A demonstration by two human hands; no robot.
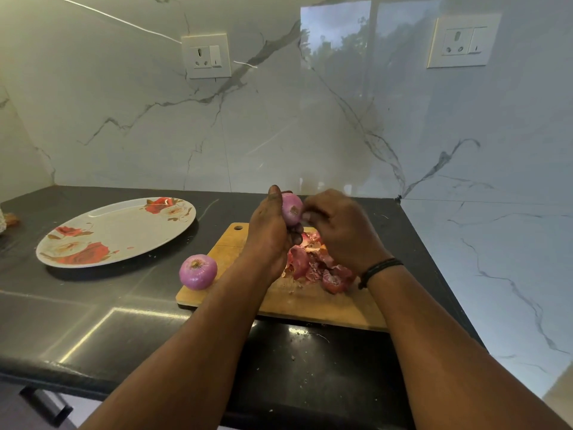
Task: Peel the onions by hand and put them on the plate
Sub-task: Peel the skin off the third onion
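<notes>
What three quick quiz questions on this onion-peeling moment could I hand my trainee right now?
1. True or false: the plate already holds an onion.
2. Which hand grips the raised onion? A. left hand B. right hand
3. Fill in: the pile of skins lies on the ____.

Key:
1. False. The plate holds nothing; the second onion sits at the cutting board's left edge.
2. A. The right hand's fingers pick at that onion.
3. Cutting board.
</notes>
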